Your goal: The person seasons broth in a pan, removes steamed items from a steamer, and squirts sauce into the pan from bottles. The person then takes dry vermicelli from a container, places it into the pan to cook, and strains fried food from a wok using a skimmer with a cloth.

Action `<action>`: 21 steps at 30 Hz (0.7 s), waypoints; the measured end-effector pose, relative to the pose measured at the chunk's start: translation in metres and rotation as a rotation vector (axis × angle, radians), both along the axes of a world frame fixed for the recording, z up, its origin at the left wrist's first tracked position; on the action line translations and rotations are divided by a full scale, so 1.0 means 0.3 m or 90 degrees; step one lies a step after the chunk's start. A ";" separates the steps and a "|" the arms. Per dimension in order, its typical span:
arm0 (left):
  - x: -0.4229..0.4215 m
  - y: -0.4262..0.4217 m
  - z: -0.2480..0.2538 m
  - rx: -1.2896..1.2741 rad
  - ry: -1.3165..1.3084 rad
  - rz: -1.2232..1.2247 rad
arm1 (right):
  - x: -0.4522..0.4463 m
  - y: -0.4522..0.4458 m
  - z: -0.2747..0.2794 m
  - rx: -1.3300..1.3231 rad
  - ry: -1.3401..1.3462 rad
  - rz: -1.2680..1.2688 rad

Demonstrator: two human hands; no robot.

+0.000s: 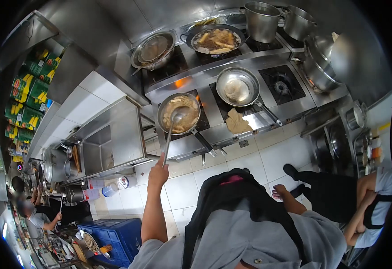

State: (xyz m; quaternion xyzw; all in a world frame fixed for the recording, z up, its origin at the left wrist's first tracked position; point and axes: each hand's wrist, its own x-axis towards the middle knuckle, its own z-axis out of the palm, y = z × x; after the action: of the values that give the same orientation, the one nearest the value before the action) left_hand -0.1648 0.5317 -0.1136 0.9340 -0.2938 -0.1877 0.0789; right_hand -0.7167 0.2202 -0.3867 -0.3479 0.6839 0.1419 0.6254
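My left hand [158, 174] is closed around the long handle of a metal ladle [167, 142]. The ladle's bowl rests in a frying pan [197, 126] on the front left burner, amid pale brown sauce with light pieces in it. Flame shows beside this pan, and its dark handle points toward me. Down at my side hangs my right hand [280, 191], holding nothing, fingers loosely apart. A second steel pan [253, 80] sits on the burner to the right, with a little residue inside. Below it a crumpled beige cloth [238, 122] lies on the stove's front edge.
Behind, a wok [190, 41] holds food in bubbling oil, beside stacked strainers [137, 56] and tall pots [262, 22]. A steel sink [98, 150] is at left. One co-worker [370, 201] stands close at right, another [48, 215] far left. A blue crate [124, 235] is behind-left.
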 end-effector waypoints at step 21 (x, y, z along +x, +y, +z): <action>-0.338 -0.439 -0.032 -0.509 0.671 0.374 | -0.133 -0.382 -0.068 -0.159 -0.104 -0.187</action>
State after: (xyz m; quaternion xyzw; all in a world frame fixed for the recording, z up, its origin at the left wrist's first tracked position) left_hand -0.2660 0.4000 -0.1231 0.6595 -0.0001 -0.4621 0.5928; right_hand -0.7567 0.1056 -0.4072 -0.3295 0.6864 -0.0656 0.6450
